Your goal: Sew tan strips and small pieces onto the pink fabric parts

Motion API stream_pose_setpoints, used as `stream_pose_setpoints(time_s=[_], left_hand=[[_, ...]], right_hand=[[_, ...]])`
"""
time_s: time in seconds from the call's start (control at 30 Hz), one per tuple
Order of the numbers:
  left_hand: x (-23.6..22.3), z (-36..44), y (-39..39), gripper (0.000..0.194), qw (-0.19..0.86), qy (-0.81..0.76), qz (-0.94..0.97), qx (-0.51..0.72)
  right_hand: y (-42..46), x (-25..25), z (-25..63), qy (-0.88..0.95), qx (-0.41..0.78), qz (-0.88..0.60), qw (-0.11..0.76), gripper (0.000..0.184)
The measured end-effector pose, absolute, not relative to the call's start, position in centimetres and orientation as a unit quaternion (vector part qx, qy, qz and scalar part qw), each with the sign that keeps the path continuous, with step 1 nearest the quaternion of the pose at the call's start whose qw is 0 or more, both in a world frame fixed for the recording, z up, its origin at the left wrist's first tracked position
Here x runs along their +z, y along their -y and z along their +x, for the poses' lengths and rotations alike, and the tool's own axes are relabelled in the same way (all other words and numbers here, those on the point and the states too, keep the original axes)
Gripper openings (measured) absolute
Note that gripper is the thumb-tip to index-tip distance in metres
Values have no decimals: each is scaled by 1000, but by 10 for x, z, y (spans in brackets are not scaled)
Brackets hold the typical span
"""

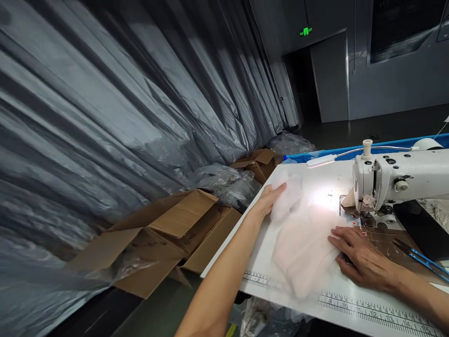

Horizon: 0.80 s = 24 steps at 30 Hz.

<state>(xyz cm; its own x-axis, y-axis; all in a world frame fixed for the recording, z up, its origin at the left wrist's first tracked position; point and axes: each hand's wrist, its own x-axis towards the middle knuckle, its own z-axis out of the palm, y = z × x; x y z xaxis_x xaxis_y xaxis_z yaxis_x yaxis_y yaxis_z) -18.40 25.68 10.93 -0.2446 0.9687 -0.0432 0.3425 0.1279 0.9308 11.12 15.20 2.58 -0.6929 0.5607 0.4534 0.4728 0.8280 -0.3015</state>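
Pale pink, sheer fabric (305,252) lies loosely bunched on the white sewing table, its edges blurred. My left hand (268,200) grips a raised part of it near the table's left edge, thumb on top. Flat on the table is my right hand (366,257), fingers stretched out and touching the fabric's right edge. Just beyond that hand stands a white sewing machine (403,178), its needle area lit by a small lamp (321,161).
Blue-handled thread snips (421,257) and a dark phone-like slab (421,229) lie right of my right hand. A printed ruler (372,311) runs along the front edge. Open cardboard boxes (182,220) and plastic bags (224,182) crowd the floor at left, beside a silvery curtain (140,93).
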Motion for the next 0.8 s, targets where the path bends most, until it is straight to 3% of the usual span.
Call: stream_pose_setpoints(time_s=[0.17, 0.33, 0.5, 0.63, 0.8], left_hand=[[149, -169, -205, 48, 410, -583, 456, 532], [153, -123, -132, 55, 475, -515, 414, 582], [116, -58, -81, 61, 525, -457, 394, 600], [96, -21, -63, 67, 557, -463, 355, 591], [88, 13, -57, 71, 627, -405, 354, 564]], right_hand=[[-149, 42, 113, 893, 53, -227, 384, 41], [-127, 81, 104, 867, 63, -221, 441, 56], [-86, 104, 94, 804, 247, -359, 404, 71], [-54, 109, 101, 739, 367, -368, 430, 56], [-24, 91, 123, 713, 299, -364, 519, 31]])
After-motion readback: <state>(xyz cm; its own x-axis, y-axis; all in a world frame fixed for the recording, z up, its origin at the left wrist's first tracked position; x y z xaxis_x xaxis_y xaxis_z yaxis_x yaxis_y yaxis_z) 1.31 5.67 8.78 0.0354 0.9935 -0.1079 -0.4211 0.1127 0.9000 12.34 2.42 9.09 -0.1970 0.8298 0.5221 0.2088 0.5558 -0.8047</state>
